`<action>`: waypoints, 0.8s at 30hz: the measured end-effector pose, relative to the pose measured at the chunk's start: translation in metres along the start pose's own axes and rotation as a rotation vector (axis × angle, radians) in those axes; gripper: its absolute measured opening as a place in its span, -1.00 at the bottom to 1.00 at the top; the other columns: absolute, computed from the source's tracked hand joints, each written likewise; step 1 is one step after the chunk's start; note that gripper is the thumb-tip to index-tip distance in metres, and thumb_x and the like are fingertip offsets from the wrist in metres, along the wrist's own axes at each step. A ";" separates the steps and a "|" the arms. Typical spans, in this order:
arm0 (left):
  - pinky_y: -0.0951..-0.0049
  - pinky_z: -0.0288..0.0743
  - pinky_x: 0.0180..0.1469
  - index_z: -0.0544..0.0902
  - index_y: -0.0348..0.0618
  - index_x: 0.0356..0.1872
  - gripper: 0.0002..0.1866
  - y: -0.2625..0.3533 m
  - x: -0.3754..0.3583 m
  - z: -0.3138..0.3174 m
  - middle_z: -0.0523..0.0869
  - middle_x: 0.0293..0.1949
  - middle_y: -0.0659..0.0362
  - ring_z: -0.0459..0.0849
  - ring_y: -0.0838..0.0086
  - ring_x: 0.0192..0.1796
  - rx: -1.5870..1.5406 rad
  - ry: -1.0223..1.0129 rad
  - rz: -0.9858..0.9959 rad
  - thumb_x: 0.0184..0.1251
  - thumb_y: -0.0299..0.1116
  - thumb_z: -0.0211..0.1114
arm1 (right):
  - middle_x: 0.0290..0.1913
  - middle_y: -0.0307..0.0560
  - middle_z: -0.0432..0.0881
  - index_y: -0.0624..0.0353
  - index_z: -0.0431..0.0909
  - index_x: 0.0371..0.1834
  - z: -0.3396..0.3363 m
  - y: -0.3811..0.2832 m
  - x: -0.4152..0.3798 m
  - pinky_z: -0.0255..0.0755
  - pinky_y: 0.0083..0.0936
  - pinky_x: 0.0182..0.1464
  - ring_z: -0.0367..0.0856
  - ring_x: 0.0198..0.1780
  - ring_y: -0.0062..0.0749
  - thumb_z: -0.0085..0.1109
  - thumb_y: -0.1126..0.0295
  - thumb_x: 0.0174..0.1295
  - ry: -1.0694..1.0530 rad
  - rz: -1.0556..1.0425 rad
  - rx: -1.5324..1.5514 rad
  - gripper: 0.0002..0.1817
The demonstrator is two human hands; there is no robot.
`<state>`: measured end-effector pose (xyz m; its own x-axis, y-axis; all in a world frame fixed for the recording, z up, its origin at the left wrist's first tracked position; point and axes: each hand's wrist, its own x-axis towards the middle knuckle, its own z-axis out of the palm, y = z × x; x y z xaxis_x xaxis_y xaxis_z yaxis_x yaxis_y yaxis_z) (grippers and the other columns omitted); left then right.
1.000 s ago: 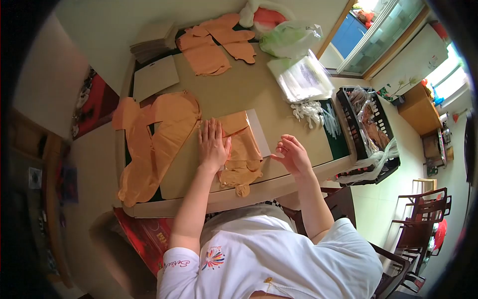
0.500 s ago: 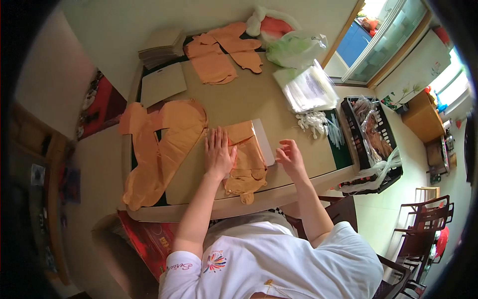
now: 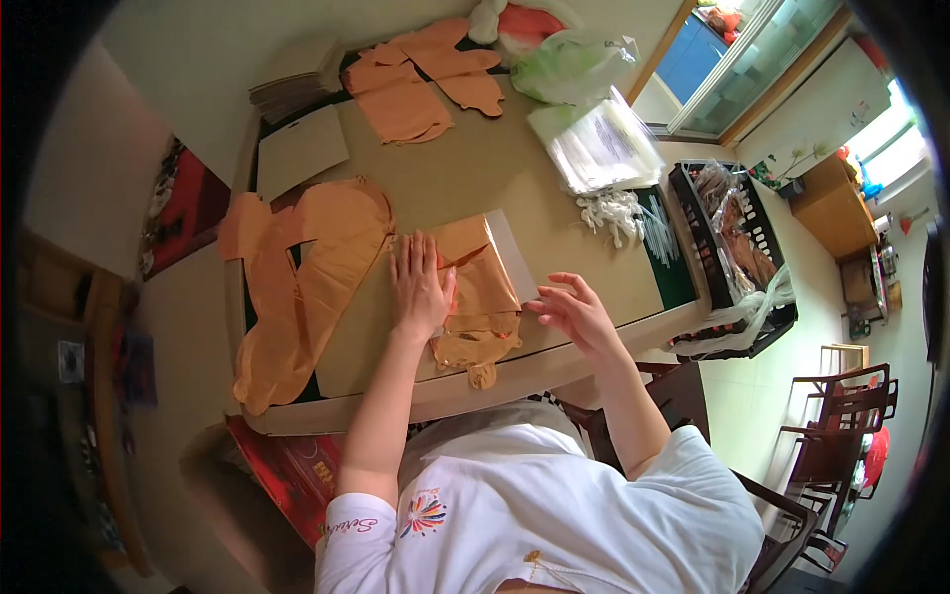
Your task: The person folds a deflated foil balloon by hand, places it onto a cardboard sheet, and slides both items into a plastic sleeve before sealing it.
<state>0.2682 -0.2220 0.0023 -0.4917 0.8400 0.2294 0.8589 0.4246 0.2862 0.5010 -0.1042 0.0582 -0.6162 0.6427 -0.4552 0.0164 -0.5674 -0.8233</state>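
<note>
The folded orange foil [image 3: 478, 272] is lying on the brown board [image 3: 465, 163] at the near side of the table [image 3: 336, 410], its crumpled end pointing toward the person; a white card [image 3: 511, 249] is showing from under its right edge; the left hand [image 3: 421, 287] is lying flat, fingers nearly together and gripping nothing, its thumb side resting over the foil's left edge; the right hand [image 3: 576, 314] is curling loosely at the card's near right corner, its fingers slightly spread; whether they are pinching the card, I cannot tell; a larger orange sheet [image 3: 327, 262] is lying to the left; the step in hand seems to be folding the foil around the card; the next move seems to be calling for steady left pressure and a light right pinch
</note>
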 end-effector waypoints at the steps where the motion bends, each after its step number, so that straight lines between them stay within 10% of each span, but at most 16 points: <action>1: -0.03 -0.13 0.51 0.21 -0.27 0.42 -0.31 0.001 0.000 0.000 0.14 0.48 -0.09 0.03 0.05 0.53 -0.001 0.002 0.000 0.41 -0.04 0.07 | -0.04 0.01 0.58 0.27 0.33 0.17 0.001 0.001 0.005 0.59 -0.57 -0.27 0.71 -0.12 -0.29 0.09 0.40 0.39 0.004 -0.017 -0.014 -0.65; 8: 0.00 -0.01 0.48 0.19 -0.26 0.42 -0.36 0.001 0.017 -0.001 0.16 0.46 -0.12 0.08 -0.02 0.50 -0.111 0.124 -0.027 0.45 -0.11 0.05 | -0.36 -0.06 0.65 0.40 0.46 0.00 0.023 -0.006 0.071 0.47 -0.57 -0.58 0.62 -0.58 -0.48 0.15 0.37 0.33 0.038 0.004 -0.516 -0.69; 14: 0.02 0.12 0.43 0.23 -0.21 0.39 -0.46 -0.020 0.001 -0.012 0.23 0.40 -0.18 0.15 -0.06 0.47 -0.277 0.339 -0.012 0.45 -0.35 0.09 | -0.47 -0.11 0.62 0.35 0.49 0.01 0.009 -0.019 0.063 0.39 -0.59 -0.62 0.56 -0.63 -0.51 0.16 0.40 0.32 -0.007 -0.072 -0.481 -0.72; 24: 0.06 0.16 0.44 0.44 0.01 0.31 -0.51 -0.009 -0.051 -0.048 0.28 0.42 0.02 0.17 0.05 0.48 -0.335 0.134 0.120 0.34 -0.40 0.23 | -0.50 -0.44 0.44 0.13 0.51 0.00 -0.118 -0.055 -0.061 0.19 -0.79 -0.64 0.34 -0.58 -0.81 0.16 0.39 0.35 0.003 0.165 -0.395 -0.80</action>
<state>0.2787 -0.2845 0.0334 -0.4241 0.8159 0.3931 0.8282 0.1737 0.5329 0.6307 -0.0515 0.0916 -0.5775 0.5618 -0.5924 0.4155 -0.4223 -0.8056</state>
